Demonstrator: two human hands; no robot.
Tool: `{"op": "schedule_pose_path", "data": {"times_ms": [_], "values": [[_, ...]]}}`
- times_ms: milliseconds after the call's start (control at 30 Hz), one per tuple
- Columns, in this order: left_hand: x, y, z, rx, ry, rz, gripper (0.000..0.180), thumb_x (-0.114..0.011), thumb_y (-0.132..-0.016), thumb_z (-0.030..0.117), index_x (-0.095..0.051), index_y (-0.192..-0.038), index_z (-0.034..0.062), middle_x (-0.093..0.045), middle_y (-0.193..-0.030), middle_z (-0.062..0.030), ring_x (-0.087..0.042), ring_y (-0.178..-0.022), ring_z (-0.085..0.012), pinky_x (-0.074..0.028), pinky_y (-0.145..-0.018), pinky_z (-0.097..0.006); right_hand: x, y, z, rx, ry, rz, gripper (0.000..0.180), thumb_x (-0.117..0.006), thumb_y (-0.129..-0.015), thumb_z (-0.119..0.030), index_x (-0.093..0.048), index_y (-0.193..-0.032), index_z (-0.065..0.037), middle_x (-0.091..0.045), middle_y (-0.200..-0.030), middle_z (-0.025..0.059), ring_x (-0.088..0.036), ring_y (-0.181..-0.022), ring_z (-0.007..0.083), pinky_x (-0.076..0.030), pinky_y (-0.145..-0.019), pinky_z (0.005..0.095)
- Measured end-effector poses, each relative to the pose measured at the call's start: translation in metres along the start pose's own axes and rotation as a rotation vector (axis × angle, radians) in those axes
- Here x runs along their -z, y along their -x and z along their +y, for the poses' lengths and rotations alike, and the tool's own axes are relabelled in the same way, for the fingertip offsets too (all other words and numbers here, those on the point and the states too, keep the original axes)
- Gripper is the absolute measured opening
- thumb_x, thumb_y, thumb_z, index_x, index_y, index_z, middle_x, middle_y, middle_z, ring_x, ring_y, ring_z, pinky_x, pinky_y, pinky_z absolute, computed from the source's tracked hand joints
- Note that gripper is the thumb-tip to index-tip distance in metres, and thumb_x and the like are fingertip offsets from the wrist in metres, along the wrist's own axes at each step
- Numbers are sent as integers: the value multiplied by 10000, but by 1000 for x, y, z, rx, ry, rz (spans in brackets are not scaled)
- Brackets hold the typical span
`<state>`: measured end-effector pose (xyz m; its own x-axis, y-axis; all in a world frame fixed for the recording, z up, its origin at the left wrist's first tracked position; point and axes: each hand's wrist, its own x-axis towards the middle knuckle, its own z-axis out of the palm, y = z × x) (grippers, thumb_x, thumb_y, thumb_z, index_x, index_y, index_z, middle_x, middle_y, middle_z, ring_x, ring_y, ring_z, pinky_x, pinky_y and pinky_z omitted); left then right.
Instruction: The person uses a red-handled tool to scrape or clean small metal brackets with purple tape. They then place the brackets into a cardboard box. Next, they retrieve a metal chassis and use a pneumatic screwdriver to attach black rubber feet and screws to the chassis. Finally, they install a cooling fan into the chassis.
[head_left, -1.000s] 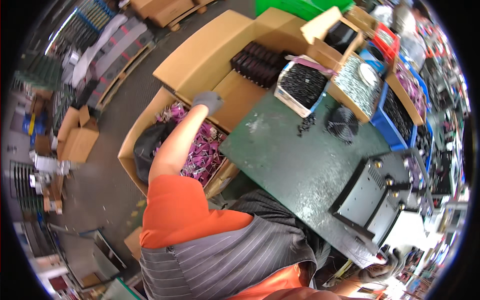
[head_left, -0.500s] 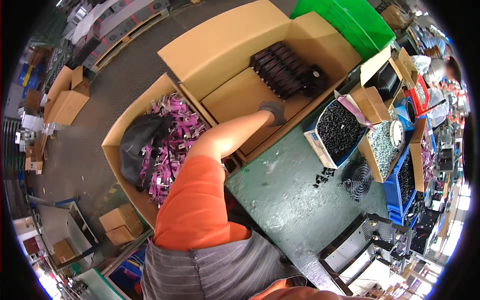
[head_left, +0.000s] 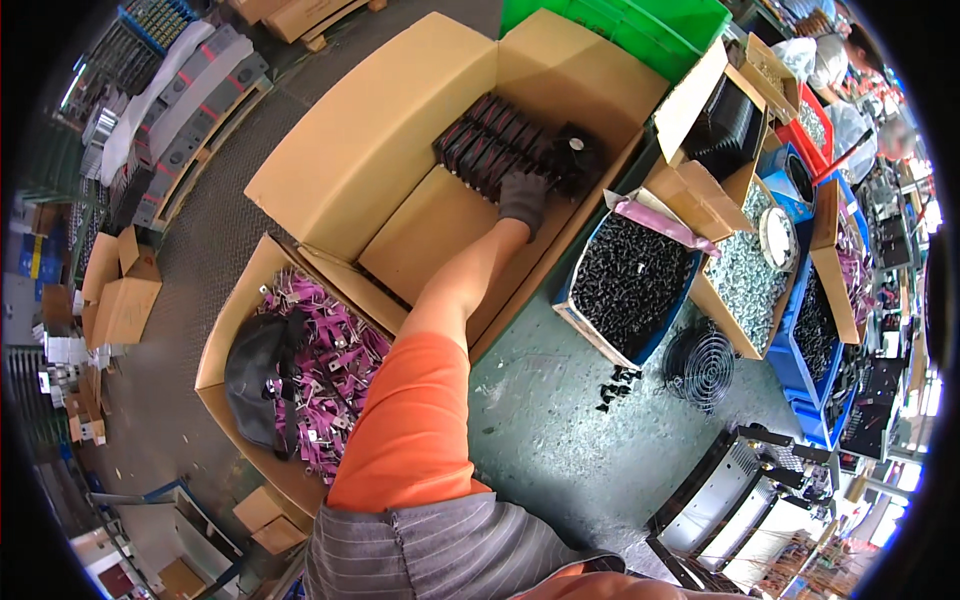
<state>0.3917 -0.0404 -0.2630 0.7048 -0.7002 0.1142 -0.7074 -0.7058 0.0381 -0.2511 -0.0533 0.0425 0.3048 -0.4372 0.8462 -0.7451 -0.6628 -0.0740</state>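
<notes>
My left hand (head_left: 523,198), in a dark grey glove, reaches into a large open cardboard box (head_left: 410,235). It is at the near edge of a block of black fans (head_left: 490,145), packed in rows against the far side of the box. The fingertips blend into the dark fans, so whether they grip one cannot be made out. One fan (head_left: 575,150) at the right end lies flat, showing a round pale hub. My right hand is out of view.
Left of the box, a carton holds purple metal brackets (head_left: 320,330) and a black bag (head_left: 255,380). On the green table (head_left: 530,420) stand a bin of black screws (head_left: 635,280), a carton of silver screws (head_left: 745,280), wire fan guards (head_left: 700,365) and a metal chassis (head_left: 730,500). A green crate (head_left: 620,30) is behind.
My left hand has moved forward from above the bare box floor to the near edge of the fans. The view has shifted, so the boxes sit further left and the screw bins look closer.
</notes>
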Motion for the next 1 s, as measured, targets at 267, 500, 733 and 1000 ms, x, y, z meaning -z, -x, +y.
{"op": "schedule_pose_path", "data": {"times_ms": [267,500,733,1000], "values": [[-6,21,3,-27,33,107,252,-505,-853,269,-558,-1081,176,-554,-1044,-59,-564,-922,-256,-404,-739,-435,8,6,2,-28,18,10,435,-324,-918,-341,-542,-710,-28,-622,-901,175,-586,-875,318,-449,-859,470],[-6,22,4,-27,-48,-42,243,-492,-859,258,-601,-1055,161,-594,-1045,-44,-566,-940,-246,-398,-759,-425,17,12,6,-41,18,23,430,-317,-915,-336,-534,-707,-29,-621,-899,177,-584,-878,321,-442,-874,480],[58,37,1,-27,3,-230,290,-550,-839,371,-671,-1000,162,-666,-1026,-53,-562,-1047,-250,-407,-831,-420,36,22,8,-57,33,28,426,-309,-912,-332,-526,-705,-30,-621,-896,179,-582,-881,324,-434,-888,489],[164,72,-108,169,840,-7,497,-721,-757,311,-579,-1135,21,-664,-996,-137,-638,-904,-239,-492,-819,-358,52,25,20,-184,-83,137,432,-298,-906,-337,-518,-699,-29,-618,-884,178,-579,-876,322,-427,-905,497]]}}
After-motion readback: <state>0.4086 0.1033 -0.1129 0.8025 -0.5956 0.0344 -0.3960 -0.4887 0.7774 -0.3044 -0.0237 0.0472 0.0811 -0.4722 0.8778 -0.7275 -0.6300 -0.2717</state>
